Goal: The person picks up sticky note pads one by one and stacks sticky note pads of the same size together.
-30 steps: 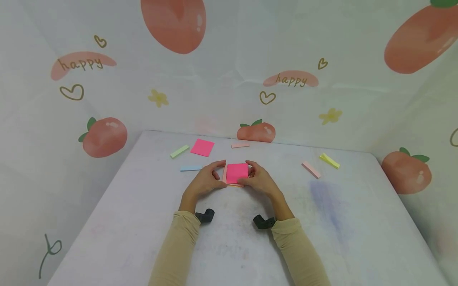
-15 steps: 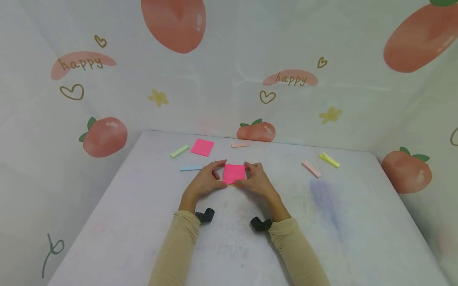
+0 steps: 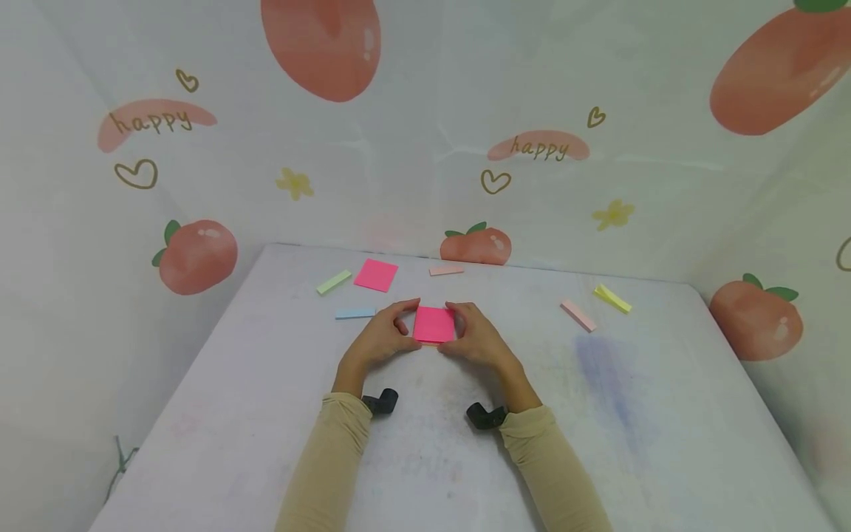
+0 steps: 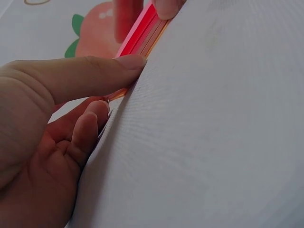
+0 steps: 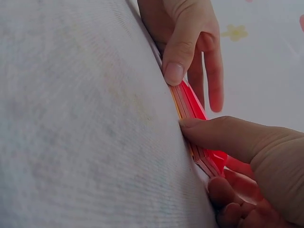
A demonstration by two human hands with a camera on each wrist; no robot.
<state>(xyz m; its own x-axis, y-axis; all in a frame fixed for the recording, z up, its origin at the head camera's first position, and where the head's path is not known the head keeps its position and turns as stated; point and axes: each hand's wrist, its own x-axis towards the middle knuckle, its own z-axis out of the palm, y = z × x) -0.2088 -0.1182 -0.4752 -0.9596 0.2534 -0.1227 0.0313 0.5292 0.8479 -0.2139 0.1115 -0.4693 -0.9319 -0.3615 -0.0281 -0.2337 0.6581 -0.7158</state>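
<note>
A squared stack of sticky notes (image 3: 434, 325), bright pink on top, lies on the white table between both hands. My left hand (image 3: 382, 336) grips its left side, thumb at the near edge and fingers at the far edge. On the right side my right hand (image 3: 480, 336) holds it the same way. Seen from the left wrist, the stack's side (image 4: 148, 32) shows pink, paler and orange layers, and my left thumb presses that edge. In the right wrist view both thumbs touch the layered edge (image 5: 184, 100), close over the table surface.
Behind the left hand lie another pink sticky note pad (image 3: 376, 275), a green strip (image 3: 334, 282) and a blue strip (image 3: 355, 314). A pale pink strip (image 3: 446, 271) sits near the back edge. To the right are a pink strip (image 3: 578, 315) and a yellow one (image 3: 612, 298).
The top pink pad, earlier offset to the right with paler layers showing, has shifted left into line with the stack. My right hand has moved slightly left with it; my left hand has stayed.
</note>
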